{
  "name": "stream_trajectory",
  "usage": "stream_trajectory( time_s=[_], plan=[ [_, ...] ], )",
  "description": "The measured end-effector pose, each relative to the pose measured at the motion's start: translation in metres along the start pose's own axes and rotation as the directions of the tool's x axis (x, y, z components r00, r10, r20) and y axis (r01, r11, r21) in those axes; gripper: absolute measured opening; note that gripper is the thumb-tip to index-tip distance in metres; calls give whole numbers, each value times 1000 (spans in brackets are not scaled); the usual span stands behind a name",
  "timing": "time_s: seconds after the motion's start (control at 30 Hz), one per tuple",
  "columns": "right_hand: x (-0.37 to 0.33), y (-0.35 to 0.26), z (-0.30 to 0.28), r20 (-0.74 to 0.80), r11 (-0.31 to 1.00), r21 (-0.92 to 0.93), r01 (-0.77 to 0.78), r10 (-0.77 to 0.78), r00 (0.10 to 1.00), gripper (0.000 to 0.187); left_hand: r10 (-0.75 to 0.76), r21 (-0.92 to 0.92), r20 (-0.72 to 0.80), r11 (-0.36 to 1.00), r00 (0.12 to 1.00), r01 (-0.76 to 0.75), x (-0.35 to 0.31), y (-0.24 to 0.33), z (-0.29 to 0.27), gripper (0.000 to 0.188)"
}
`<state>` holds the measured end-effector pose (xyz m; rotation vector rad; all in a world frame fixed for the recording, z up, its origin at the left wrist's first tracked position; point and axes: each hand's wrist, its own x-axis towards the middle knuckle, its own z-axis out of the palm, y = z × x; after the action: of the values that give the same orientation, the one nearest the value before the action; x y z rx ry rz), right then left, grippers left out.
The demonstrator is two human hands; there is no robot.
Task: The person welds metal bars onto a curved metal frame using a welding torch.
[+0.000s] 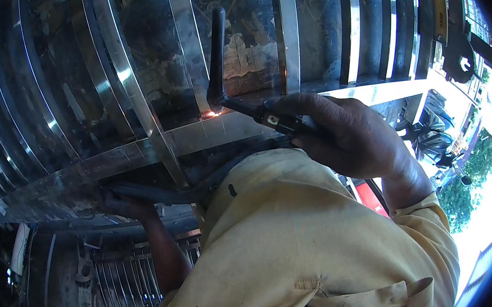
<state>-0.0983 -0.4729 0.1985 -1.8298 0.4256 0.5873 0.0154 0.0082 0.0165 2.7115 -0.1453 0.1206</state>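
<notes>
Item 1: welding torch [241, 107], black, with a slim handle, a bent head and a long rear cap. Location: over the metal frame, the handle in the right hand, the head to the left of the fingers, the cap running from the head toward the far side.

Item 2: right hand [355, 133], bare. Fingers closed about the torch handle, index finger laid along its upper side, thumb beneath; no gap seen between grip and handle. Torch neck and head project clear of the fingertips.

Item 3: bright glow [212, 114], small, orange-white, at the torch head, where an upright bar [190, 45] meets the long flat rail [214, 133]. Left of the right-hand fingers, apart from them.

Item 4: metal frame, shiny; many parallel bars running near to far, joined at the near side by the flat rail. Lies over a dark, worn table [153, 37] with pale and brownish patches.

Item 5: left hand [122, 203], in shadow, left of the torch and at the near side of the rail, by the end of a dark, curved length [201, 185], hose or bar. Finger opening and hold: cannot tell.

Item 6: yellow shirt [300, 208], worn by the person, near side.

Item 7: motorbikes [435, 127] and greenery [476, 177], right.
</notes>
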Motion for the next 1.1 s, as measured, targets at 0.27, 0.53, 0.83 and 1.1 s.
stream_trajectory(
  time_s=[0.27,0.53,0.83,1.1],
  plan=[
    [0,1,2,4,999,-18,43,-43,999,48,132,113,-109,986,985,-119,0,2,2,63],
    [-4,3,4,-68,996,84,-7,13,998,45,103,21,-52,995,993,-102,5,14,0,57],
    [-6,9,12,-76,997,60,46,-41,996,44,139,32,-110,990,984,-136,-4,-23,5,45],
    [-15,5,2,-139,996,85,1,10,990,46,24,-61,0,998,1000,-24,-1,-4,0,56]
  ],
)
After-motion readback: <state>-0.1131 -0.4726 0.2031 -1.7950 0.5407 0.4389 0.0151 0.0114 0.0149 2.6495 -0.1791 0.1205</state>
